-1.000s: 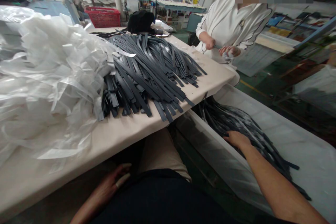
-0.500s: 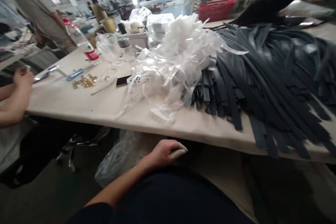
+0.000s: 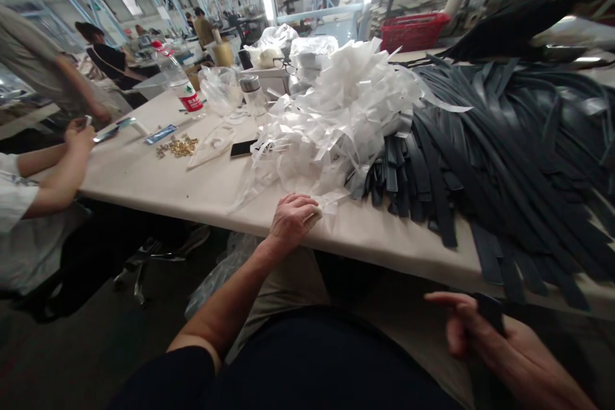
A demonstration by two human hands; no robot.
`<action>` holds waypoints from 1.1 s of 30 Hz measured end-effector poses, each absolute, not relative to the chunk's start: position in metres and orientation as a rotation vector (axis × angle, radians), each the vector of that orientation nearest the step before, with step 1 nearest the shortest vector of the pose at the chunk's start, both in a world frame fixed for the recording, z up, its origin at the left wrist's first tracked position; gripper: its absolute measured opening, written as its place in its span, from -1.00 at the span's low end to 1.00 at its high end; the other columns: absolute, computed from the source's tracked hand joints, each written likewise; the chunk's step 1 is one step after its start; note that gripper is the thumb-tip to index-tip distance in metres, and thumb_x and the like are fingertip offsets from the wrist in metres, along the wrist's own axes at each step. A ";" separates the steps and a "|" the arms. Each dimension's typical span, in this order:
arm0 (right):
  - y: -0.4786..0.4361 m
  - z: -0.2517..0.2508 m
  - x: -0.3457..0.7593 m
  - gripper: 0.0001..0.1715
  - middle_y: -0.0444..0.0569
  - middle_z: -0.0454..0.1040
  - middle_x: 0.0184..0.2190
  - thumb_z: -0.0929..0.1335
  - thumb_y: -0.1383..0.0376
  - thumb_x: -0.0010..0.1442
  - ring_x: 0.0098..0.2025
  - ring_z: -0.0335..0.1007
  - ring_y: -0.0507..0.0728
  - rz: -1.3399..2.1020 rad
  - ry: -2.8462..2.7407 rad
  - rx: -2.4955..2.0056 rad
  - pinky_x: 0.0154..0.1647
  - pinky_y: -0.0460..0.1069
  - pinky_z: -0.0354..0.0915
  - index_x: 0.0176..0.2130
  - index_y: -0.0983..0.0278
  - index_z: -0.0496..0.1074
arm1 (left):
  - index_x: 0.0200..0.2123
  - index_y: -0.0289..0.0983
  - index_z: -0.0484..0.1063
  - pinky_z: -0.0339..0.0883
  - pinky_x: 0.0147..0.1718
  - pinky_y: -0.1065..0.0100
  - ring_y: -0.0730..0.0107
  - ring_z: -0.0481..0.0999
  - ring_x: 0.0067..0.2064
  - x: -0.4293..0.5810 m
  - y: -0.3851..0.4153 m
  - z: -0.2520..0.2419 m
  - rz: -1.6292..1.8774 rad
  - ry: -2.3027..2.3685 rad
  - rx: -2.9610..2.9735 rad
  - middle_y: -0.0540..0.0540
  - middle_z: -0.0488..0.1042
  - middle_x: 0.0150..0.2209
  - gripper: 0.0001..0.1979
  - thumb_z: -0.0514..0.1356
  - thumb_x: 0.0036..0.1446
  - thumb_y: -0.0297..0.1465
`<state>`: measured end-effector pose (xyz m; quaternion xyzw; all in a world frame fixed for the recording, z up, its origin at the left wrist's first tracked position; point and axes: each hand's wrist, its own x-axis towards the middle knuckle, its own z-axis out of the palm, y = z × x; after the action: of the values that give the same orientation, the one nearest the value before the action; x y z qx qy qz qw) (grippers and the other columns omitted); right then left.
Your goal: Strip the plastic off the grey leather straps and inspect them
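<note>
My left hand (image 3: 294, 221) is over the table's front edge, fingers curled together and light covers on the fingertips. A loose white film strip (image 3: 334, 200) lies right at those fingertips; whether they grip it I cannot tell. Beyond it rises a tangled heap of white film strips (image 3: 331, 122). My right hand (image 3: 485, 333), blurred, is low at the right below the tabletop. Its index finger points left, and a dark object (image 3: 491, 312) of unclear kind sits in its grasp. Many dark grey straps (image 3: 504, 141) are piled on the table at the right.
On the table (image 3: 211, 195) are a phone (image 3: 243, 148), small gold metal pieces (image 3: 184, 146), a bottle with a red label (image 3: 191, 100), and a lidded jar (image 3: 252, 95). A red basket (image 3: 414, 32) stands behind. At the left, another person's hands (image 3: 81, 134) are over the table.
My left hand has risen from below the table edge to the white strips. My right hand has come into view at the lower right. The view has shifted slightly left and up.
</note>
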<state>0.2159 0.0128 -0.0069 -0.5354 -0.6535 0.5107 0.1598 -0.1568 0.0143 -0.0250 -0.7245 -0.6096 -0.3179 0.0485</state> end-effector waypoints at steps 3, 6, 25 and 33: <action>0.022 -0.007 0.163 -0.16 -0.04 0.43 -0.60 0.22 -0.30 0.17 -0.55 0.26 0.10 1.868 -1.786 -1.277 -0.50 0.00 0.23 -0.01 0.34 0.48 | -0.33 -0.22 0.51 0.28 0.07 0.20 0.35 0.56 -0.20 -0.150 0.010 -0.010 -1.125 -1.679 -2.222 -0.07 0.61 -0.31 -0.86 0.20 0.24 -0.32; 0.034 -0.010 0.120 -0.09 -0.13 0.35 -0.68 0.24 -0.30 0.16 -0.64 0.03 0.00 2.059 -1.685 -1.130 -0.61 -0.07 -0.04 0.06 0.40 0.43 | -0.45 -0.25 0.46 0.34 -0.15 0.31 0.39 0.48 -0.40 -0.143 0.002 -0.003 -1.105 -1.505 -2.370 -0.05 0.50 -0.50 -0.76 0.13 0.27 -0.36; 0.102 0.019 0.039 -0.39 -0.22 0.28 -0.74 0.55 -0.14 -0.18 -0.68 0.16 -0.04 1.760 -1.552 -0.959 -0.64 -0.11 0.19 -0.41 0.32 0.52 | -0.17 -0.36 0.59 0.23 -0.47 0.46 0.55 0.34 -0.52 -0.119 -0.030 -0.016 -2.645 -2.729 -2.428 -0.04 0.46 -0.51 -0.58 0.35 0.02 -0.15; 0.113 0.021 0.037 -0.42 -0.21 0.30 -0.72 0.52 -0.14 -0.07 -0.67 0.17 -0.06 1.631 -1.683 -0.890 -0.64 -0.13 0.25 -0.41 0.33 0.51 | -0.20 -0.36 0.60 0.35 -0.43 0.43 0.48 0.45 -0.48 -0.114 -0.031 -0.018 -2.589 -2.861 -2.542 -0.12 0.56 -0.44 -0.55 0.35 0.01 -0.09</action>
<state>0.0371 0.1126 0.0214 -0.3373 -0.6379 0.6180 0.3119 -0.1144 -0.0314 -0.0176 -0.4066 -0.4575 -0.4140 -0.6738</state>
